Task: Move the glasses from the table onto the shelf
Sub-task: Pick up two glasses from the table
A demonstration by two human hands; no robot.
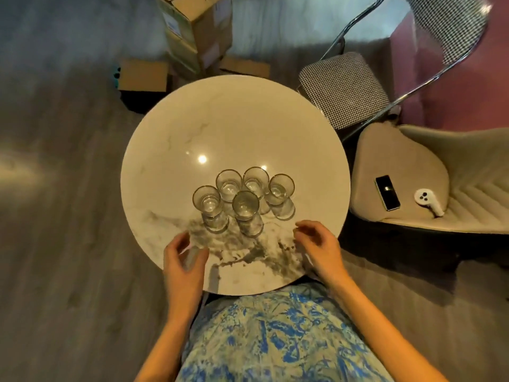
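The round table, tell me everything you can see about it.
The round table has a glossy cream top that looks like marble, with faint grey veins and a darker grey smudged pattern toward the person's side. Ceiling lights reflect off it as bright spots. Five clear glasses with gold-looking rims stand upright in a tight cluster slightly nearer the person than its middle. The left hand and right hand are over its near edge, open and holding nothing. Its base is hidden.

- You have one view: the head camera, looking steeply down from above at the round table (pixel 165 150).
- Its wide lens also takes in the surrounding floor (pixel 55 216).
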